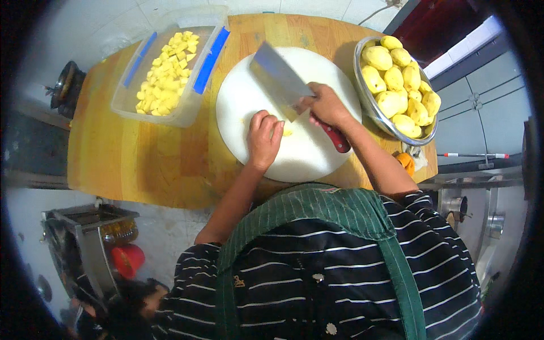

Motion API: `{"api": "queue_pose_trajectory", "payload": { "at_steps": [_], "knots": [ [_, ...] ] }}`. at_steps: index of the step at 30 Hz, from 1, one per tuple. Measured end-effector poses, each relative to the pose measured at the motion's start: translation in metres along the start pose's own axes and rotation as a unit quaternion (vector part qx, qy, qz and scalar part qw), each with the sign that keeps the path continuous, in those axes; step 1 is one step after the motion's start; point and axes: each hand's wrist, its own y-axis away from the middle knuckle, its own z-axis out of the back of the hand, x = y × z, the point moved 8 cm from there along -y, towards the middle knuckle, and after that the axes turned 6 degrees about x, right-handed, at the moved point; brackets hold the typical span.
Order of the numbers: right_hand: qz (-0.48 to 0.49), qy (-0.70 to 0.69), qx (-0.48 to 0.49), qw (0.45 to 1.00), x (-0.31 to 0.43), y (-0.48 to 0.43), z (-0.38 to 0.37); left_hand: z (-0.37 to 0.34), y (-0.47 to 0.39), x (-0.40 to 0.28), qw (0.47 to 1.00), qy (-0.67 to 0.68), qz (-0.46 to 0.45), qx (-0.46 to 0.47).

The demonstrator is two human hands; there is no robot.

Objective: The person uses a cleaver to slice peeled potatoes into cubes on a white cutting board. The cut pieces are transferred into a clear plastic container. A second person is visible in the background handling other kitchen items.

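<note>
A cleaver [278, 74] with a broad steel blade and a red riveted handle is gripped in my right hand [329, 104]. Its blade is raised over a round white cutting board [238, 95], angled toward the far left. My left hand [265, 140] rests on the board's near left part, fingers curled and pointing away from me. Beside its fingertips lies a small yellow potato piece [287, 133]. Whatever may be under the fingers is hidden. To the left, a clear plastic container [187, 112] with blue clasps holds many diced potato cubes [163, 91].
At the right, a metal bowl [369, 112] is heaped with peeled potatoes [389, 104]. An orange cloth-like item [406, 163] lies near the right edge of the wooden table [157, 165]. Below left stand a metal stand [87, 246] and a red bucket [127, 260].
</note>
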Motion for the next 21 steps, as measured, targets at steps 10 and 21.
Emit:
{"api": "queue_pose_trajectory", "payload": {
  "at_steps": [10, 21],
  "knots": [
    [-0.142, -0.406, -0.018, 0.903, -0.067, 0.003, 0.041, 0.004, 0.004, 0.014, 0.999, -0.015, 0.042, -0.029],
    [-0.133, -0.553, -0.178, 0.803, -0.083, -0.047, 0.047, 0.003, 0.002, 0.010, 0.999, -0.022, 0.029, -0.017]
  ]
}}
